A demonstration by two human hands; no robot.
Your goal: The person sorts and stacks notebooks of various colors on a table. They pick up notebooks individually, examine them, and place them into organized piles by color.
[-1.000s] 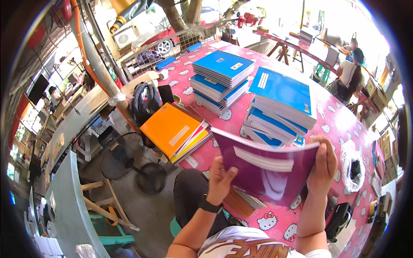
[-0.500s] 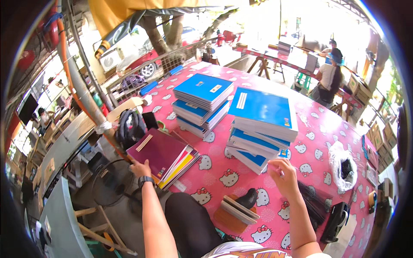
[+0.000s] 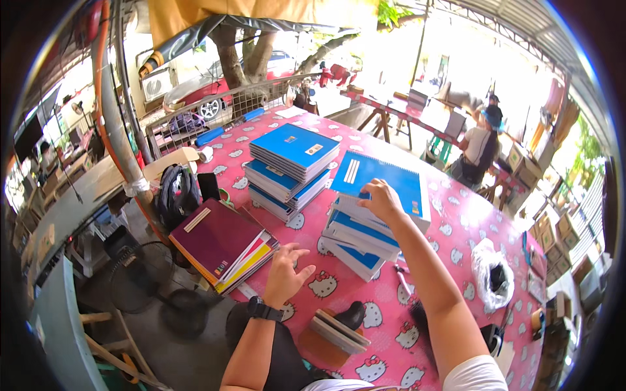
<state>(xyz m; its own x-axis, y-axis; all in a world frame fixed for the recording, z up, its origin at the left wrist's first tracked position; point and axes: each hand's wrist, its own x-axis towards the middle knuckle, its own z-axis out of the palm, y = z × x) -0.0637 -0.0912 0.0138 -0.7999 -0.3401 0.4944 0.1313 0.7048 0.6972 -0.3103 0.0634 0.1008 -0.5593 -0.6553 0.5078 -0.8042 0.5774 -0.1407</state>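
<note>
My right hand is over the right-hand stack of blue-covered spiral notebooks. Its fingers are bent at the top notebook's near edge, thumb and forefinger apart; whether they touch the cover I cannot tell. My left hand, a black watch on its wrist, hovers open above the pink tablecloth, holding nothing. Beside it lies a pile of notebooks with a maroon one on top and yellow and white edges below. A neater blue notebook stack stands behind, between both piles. A slim pale pen-like object lies by the right-hand stack.
Near me on the table sits a brown wooden piece with pale strips. A white plastic bag lies at the right. A black backpack is at the left, near a floor fan. Another person sits at a far table.
My left hand has left the maroon notebook and moved right, opening. My right hand has risen from beside the right-hand stack to its top. The pale pen-like object now shows on the table.
</note>
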